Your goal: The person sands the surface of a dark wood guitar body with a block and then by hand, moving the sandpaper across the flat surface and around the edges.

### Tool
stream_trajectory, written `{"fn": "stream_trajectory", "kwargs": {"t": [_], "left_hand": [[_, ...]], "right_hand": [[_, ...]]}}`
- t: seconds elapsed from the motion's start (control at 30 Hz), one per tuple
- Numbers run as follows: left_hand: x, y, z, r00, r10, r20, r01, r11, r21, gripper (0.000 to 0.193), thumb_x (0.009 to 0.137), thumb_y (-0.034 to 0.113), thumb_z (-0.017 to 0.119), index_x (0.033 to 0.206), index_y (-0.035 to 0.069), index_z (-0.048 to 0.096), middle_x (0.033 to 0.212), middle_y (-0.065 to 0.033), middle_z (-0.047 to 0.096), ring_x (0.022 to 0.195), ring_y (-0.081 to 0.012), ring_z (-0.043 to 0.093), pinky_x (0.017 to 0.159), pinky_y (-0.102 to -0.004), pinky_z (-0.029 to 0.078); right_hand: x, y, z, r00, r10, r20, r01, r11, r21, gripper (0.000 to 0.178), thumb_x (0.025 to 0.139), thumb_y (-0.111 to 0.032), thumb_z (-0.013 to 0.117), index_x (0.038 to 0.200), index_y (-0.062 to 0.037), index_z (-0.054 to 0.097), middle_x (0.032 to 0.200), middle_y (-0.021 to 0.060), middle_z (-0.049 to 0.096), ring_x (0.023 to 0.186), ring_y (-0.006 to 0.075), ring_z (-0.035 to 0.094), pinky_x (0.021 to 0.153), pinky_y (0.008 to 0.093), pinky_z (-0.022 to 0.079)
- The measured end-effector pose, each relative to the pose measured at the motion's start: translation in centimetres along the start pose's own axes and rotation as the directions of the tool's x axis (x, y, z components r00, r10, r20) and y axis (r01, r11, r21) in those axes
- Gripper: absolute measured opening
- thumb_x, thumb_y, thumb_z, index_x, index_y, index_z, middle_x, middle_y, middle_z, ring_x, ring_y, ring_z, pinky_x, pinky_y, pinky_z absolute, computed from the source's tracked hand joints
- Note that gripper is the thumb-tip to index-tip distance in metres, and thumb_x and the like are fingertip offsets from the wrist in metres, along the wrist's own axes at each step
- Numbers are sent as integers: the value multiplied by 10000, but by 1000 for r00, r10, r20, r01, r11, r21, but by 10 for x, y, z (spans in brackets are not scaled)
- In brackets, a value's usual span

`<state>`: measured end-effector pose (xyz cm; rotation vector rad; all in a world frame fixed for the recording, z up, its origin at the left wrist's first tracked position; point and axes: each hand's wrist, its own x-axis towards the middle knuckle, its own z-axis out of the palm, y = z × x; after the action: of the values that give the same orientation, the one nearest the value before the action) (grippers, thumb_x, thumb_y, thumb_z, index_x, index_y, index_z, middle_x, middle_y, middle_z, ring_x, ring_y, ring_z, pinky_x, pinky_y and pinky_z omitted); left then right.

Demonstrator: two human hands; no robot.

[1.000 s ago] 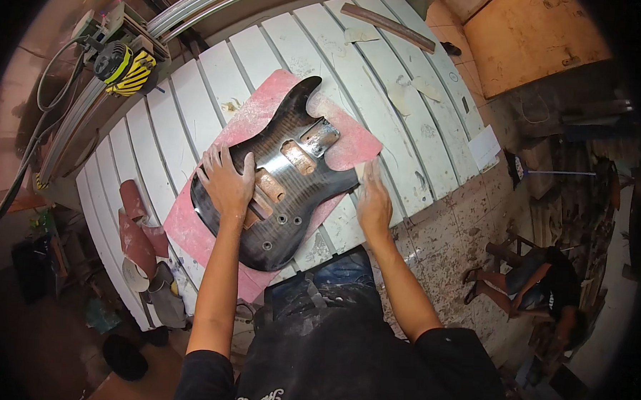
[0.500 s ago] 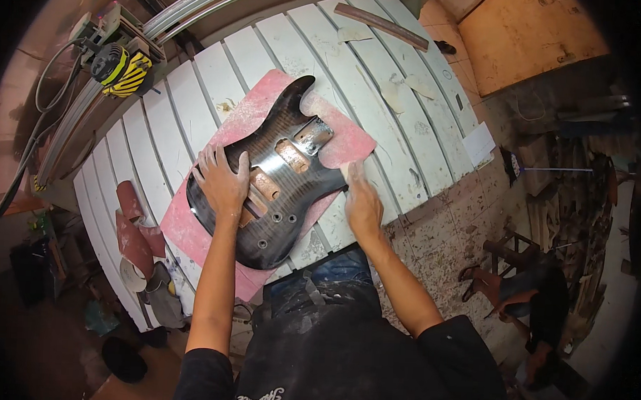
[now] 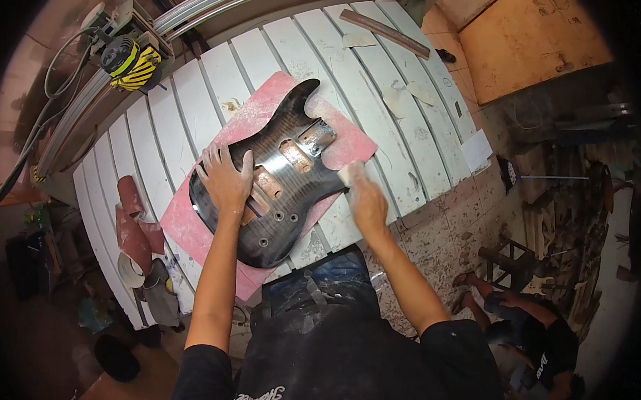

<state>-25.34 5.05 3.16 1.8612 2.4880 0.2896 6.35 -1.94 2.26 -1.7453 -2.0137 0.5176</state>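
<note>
A dark, glossy electric guitar body [image 3: 292, 199] with wood-grain stripes lies flat on a pink, dusty mat [image 3: 351, 148]. Its neck pocket and pickup cavities show bare wood. My left hand [image 3: 226, 180] rests on its left side with fingers spread, pressing flat on the top. At the tip of the right-hand horn, my right hand [image 3: 367, 202] pinches a small pale piece of sandpaper [image 3: 345, 175] against the edge. The fingers of that hand are slightly blurred. White dust covers both hands.
The mat sits on a white slatted table [image 3: 402, 143]. Reddish sandpaper rolls [image 3: 134, 231] lie at its left edge, and a brown strip of wood [image 3: 385, 33] at the far side. A machine with a yellow-black striped part [image 3: 137, 69] stands far left. Another person [image 3: 537, 324] sits low at right.
My right hand has shifted slightly right and down along the horn's tip, and more of the pale piece shows. My left hand stays on the body. The person at right has shifted posture.
</note>
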Motion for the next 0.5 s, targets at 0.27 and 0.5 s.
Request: {"fn": "stream_trajectory", "kwargs": {"t": [0.27,0.5], "left_hand": [[0,2,-2,1000,-4,0,4,1000,-17,782,1026,604,583,1561,34,556,1659,-214,489,1592,-383,368,1316,-592,208],[1,4,-4,1000,6,-9,-6,1000,-21,775,1029,591,588,1567,34,546,1646,-208,504,1587,-384,373,1314,-592,212]], "right_hand": [[-8,-56,20,999,14,32,-16,998,66,468,1116,-175,452,1550,-39,560,1510,216,631,956,449,724,886,536,579],[15,9,-5,989,8,-149,-24,994,-110,448,1097,-150,502,1527,-65,595,1580,187,578,981,438,738,879,520,606]]}}
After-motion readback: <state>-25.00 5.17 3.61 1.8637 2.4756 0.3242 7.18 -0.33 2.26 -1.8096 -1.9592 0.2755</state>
